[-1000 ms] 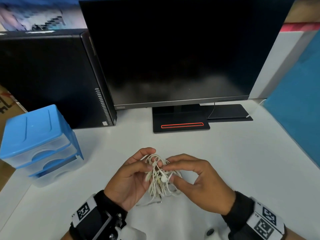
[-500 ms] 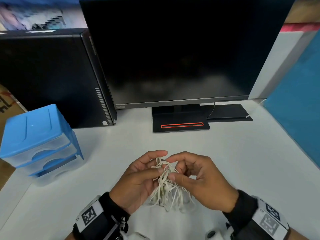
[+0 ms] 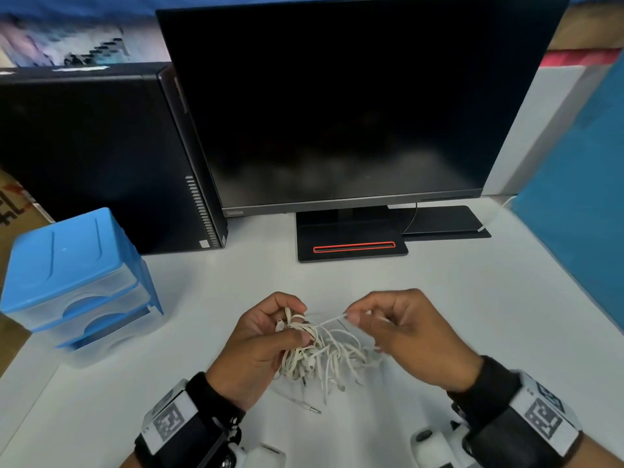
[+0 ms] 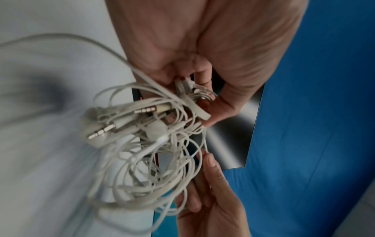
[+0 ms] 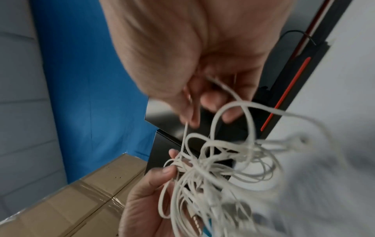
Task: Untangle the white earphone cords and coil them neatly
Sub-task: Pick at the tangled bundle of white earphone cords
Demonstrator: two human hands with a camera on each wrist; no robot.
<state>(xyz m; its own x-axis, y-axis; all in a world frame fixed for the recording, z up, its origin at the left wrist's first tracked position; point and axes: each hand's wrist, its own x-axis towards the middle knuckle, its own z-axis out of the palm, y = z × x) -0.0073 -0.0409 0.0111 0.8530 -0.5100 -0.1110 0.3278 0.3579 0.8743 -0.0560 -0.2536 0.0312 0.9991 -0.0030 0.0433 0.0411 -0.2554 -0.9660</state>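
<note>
The earphone cords [image 3: 317, 356] hung as one loose white tangle between the two hands, low at about 6 o'clock in the head view, just above the white surface [image 3: 439, 298], with one jack plug [image 3: 312, 409] trailing down onto it. The left hand [image 3: 260, 346] had its grip clenched round the thick upper part of the bundle, thumb pressed over the strands. The right hand [image 3: 405, 336] pinched a single strand [image 3: 332, 319] between thumb and forefinger and held it taut toward 3 o'clock, apart from the mass.

The cords looked light, thin and limp, so they would probably follow any pull without resistance but snag wherever loops crossed. The left wrist view showed at least two jack plugs [image 4: 105, 128] and an earbud [image 4: 160, 137] buried among the loops; these stiff ends would likely catch, and hard tugging could tighten knots or strain the thin wire at a plug. A sensible hold seemed to be a free end, fed back through the loops while the other hand kept the bundle slack.
</note>
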